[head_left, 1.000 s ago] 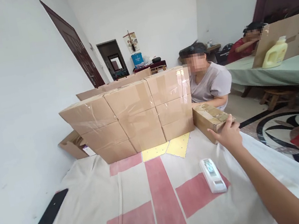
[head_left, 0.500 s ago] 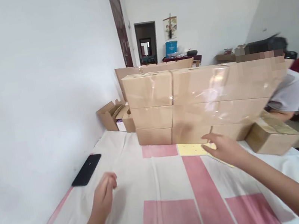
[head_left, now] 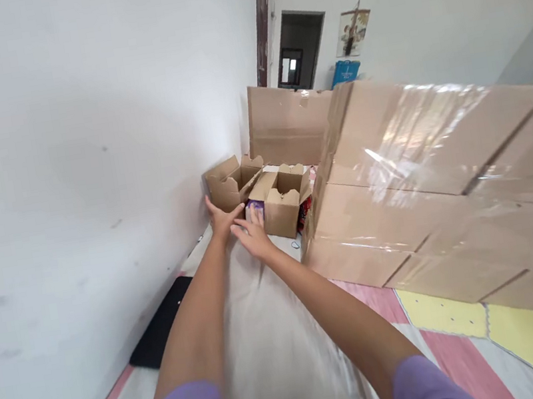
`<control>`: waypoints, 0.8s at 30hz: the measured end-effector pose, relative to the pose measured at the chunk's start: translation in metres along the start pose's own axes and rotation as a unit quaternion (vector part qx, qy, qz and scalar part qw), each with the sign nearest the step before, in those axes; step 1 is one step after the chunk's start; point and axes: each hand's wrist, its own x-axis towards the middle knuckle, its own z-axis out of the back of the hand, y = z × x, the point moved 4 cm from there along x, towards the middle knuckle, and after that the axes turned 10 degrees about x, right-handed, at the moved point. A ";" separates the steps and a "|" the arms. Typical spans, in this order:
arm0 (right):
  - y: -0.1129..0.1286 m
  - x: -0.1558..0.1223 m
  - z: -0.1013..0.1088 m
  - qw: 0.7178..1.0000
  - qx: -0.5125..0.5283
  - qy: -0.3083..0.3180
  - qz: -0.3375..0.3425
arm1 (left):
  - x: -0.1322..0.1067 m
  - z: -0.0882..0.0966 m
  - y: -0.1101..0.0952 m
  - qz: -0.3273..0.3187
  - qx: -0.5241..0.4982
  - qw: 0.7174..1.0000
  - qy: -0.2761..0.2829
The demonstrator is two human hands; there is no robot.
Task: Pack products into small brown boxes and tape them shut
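Observation:
Both my arms reach forward to two small open cardboard boxes by the wall. My left hand (head_left: 223, 221) is at the front of the left cardboard box (head_left: 225, 192), fingers apart, appearing to touch it. My right hand (head_left: 253, 235) lies just beside it, with its fingers stretched toward a small purple and white package (head_left: 256, 206) between the two boxes. Whether those fingertips touch the package is hard to tell. The right cardboard box (head_left: 282, 217) stands with its flaps up, just right of my right hand. Neither hand grips anything that I can see.
A wall of stacked, taped cardboard boxes (head_left: 388, 200) rises on the right. Behind the small boxes stands a cardboard panel (head_left: 287, 122). A flat black object (head_left: 158, 331) lies along the white wall (head_left: 62, 157). The patterned cloth (head_left: 291, 357) covers the surface.
My view has turned left and come closer to the small boxes. Both hands have moved forward, the right one leaving the front of the stacked boxes, and they are now close together.

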 end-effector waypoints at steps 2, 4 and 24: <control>-0.012 0.017 -0.003 0.998 -0.030 -0.048 -0.009 | 0.008 -0.010 0.010 -0.007 -0.004 1.000 -0.028; -0.019 0.025 -0.003 0.993 -0.057 -0.106 -0.010 | 0.009 -0.014 0.017 -0.042 -0.007 0.998 -0.051; 0.020 0.038 0.035 0.958 -0.284 -0.038 -0.010 | -0.045 0.046 -0.060 -0.057 0.158 0.977 -0.134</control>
